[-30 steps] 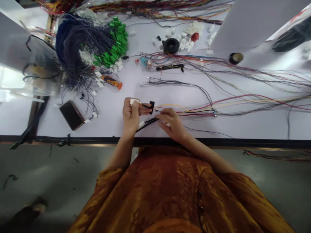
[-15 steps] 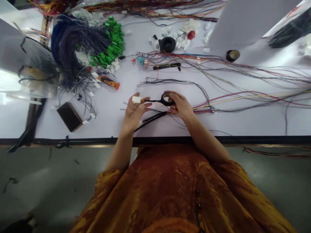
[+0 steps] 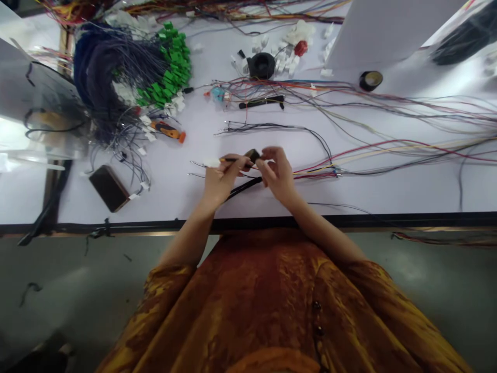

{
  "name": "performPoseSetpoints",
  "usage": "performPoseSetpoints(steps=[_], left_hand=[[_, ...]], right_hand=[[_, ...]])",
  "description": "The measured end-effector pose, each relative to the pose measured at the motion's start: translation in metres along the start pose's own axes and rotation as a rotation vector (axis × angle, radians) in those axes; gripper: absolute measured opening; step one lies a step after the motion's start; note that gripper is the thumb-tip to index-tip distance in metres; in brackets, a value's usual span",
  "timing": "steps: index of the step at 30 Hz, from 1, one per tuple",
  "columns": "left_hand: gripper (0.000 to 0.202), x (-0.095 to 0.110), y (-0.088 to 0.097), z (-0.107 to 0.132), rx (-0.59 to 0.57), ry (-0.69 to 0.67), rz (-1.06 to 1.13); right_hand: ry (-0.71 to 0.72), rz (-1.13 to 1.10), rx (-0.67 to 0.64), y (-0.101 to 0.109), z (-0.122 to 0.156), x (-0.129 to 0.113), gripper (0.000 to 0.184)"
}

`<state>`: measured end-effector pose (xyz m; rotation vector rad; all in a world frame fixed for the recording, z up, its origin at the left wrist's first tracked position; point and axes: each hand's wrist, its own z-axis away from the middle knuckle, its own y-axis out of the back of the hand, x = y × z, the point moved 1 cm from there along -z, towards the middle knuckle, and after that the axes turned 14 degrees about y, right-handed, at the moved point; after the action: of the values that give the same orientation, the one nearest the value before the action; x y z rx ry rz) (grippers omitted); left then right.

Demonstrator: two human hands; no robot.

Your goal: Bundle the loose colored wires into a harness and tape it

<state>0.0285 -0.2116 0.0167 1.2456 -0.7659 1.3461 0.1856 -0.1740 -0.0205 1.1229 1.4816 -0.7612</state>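
Note:
A white connector with a short taped run of wires sticks out of my left hand, whose fingers are closed on the wires. Just right of those fingertips, a small roll of black tape is tilted on edge between my two hands. The bent fingertips of my right hand meet the roll's right side; the exact grip is partly hidden. Beneath both hands runs a black-sleeved cable bundle, with red and yellow wires coming out to the right.
Green connectors on dark wires lie back left, near an orange-handled tool. A dark box sits front left. Behind my hands are a black marker-like stick, a thick tape roll and another tape roll.
My hands have come closer together. The tape roll has moved left toward my left fingers and turned from ring-side up to edge-on. My left fingers have closed over the wires.

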Motion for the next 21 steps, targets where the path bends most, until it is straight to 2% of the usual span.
performPoseSetpoints(steps=[2, 4, 6, 8, 10, 11, 12, 14, 16, 18, 20, 21], left_hand=[[0.028, 0.002, -0.001, 0.007, -0.036, -0.113, -0.087], [0.028, -0.002, -0.001, 0.005, 0.036, -0.136, -0.047], [0.034, -0.011, -0.001, -0.004, 0.156, -0.049, 0.067], [0.039, -0.017, -0.002, -0.013, 0.224, 0.062, 0.163], [0.041, -0.016, -0.002, -0.015, 0.213, 0.096, 0.185], [0.041, -0.012, -0.002, -0.014, 0.181, 0.069, 0.149], [0.041, -0.006, -0.002, -0.010, 0.129, 0.011, 0.078], [0.038, 0.005, -0.003, 0.000, -0.004, -0.160, -0.120], [0.034, 0.010, -0.004, 0.008, -0.060, -0.316, -0.265], [0.033, 0.005, -0.004, 0.009, 0.027, -0.362, -0.290], [0.035, -0.006, -0.005, 0.002, 0.163, -0.269, -0.217], [0.037, -0.012, -0.005, -0.004, 0.210, -0.189, -0.154]], right_hand=[[-0.186, -0.140, -0.003, 0.000, -0.018, 0.004, 0.029], [-0.223, -0.193, -0.036, 0.001, -0.022, 0.008, 0.027], [-0.127, -0.130, -0.026, 0.003, -0.008, 0.010, 0.029], [0.042, 0.009, -0.085, 0.005, 0.015, 0.009, 0.031], [0.175, 0.125, -0.127, 0.006, 0.031, 0.007, 0.030], [0.190, 0.138, -0.099, 0.007, 0.033, 0.005, 0.030], [0.153, 0.101, -0.044, 0.007, 0.029, 0.004, 0.031], [-0.017, -0.066, 0.047, 0.008, 0.010, 0.004, 0.037], [-0.228, -0.271, 0.039, 0.009, -0.014, 0.007, 0.039], [-0.389, -0.416, 0.024, 0.012, -0.029, 0.012, 0.030], [-0.436, -0.445, 0.077, 0.017, -0.028, 0.017, 0.023], [-0.405, -0.408, 0.105, 0.019, -0.021, 0.020, 0.024]])
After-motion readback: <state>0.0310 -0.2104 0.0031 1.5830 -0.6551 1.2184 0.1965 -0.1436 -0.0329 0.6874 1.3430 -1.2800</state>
